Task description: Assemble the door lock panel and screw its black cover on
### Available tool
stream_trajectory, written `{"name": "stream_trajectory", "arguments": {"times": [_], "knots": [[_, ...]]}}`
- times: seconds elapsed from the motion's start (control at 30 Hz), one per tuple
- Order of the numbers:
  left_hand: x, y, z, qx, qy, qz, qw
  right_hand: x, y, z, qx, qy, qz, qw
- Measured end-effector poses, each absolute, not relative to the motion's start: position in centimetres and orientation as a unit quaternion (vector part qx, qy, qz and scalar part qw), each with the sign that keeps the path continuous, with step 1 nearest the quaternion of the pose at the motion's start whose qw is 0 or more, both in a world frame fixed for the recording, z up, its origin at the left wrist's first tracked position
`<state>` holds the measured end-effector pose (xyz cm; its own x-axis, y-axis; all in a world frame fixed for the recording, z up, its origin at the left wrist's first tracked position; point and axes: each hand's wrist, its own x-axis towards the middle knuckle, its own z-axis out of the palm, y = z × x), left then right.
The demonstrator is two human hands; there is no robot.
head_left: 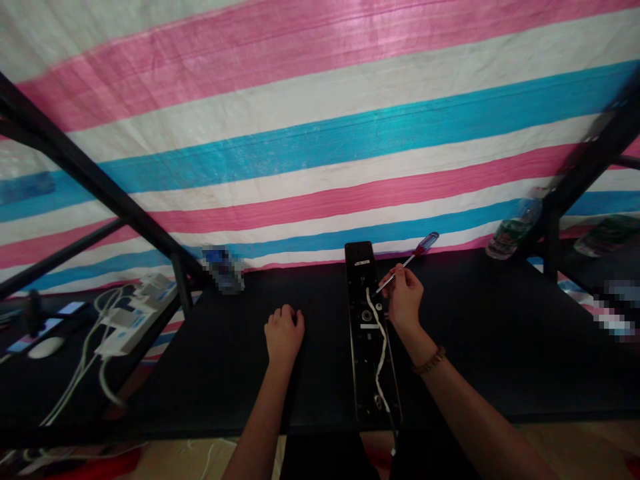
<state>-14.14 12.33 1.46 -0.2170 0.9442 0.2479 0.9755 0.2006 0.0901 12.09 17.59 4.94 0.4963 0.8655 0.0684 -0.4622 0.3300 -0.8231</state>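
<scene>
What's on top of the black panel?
On the panel: a white cable, pale strips and a round fitting. The screwdriver in the right hand has its tip at the right edge; contact is unclear. Whatever lies under the cable is covered.

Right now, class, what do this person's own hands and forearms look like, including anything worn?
The left hand and right hand wear no gloves. No sleeve shows on the left forearm or the right forearm. A brown bracelet, seemingly beaded, circles the right wrist; the left wrist is bare.
</scene>
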Motion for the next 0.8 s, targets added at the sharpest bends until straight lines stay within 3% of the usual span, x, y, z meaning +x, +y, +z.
{"name": "stream_trajectory", "arguments": {"times": [0.8], "knots": [[-15.10,12.37,1.27,-0.613,-0.765,-0.199,-0.016,12.12,17.55,4.72,-0.403,-0.258,0.426,0.768]]}}
